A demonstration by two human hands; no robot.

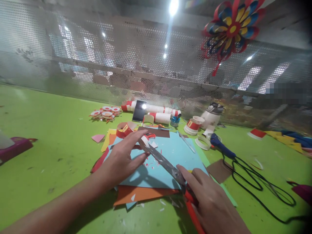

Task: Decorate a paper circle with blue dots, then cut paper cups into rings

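Note:
My right hand (209, 198) is wrapped round the red handles of a pair of scissors (168, 164). The long metal blades point up and left, their tips at a small white paper piece (144, 141). That piece is pinched between the thumb and fingers of my left hand (119, 157), which partly hide it. Both hands are over light-blue paper (170, 177) strewn with tiny red and white scraps. Orange paper (143, 195) sticks out beneath it. Just beyond my left hand stands a red paper ring (123, 130).
A glue gun (222, 146) with a coiled black cord lies to the right. Behind the paper are stacked paper cups (158, 109), a phone (139, 111), a blue jar (175, 121) and a white bottle (212, 116). Red-and-white cup crafts (106, 113) sit at back left. A pen (187, 143) rests on the paper.

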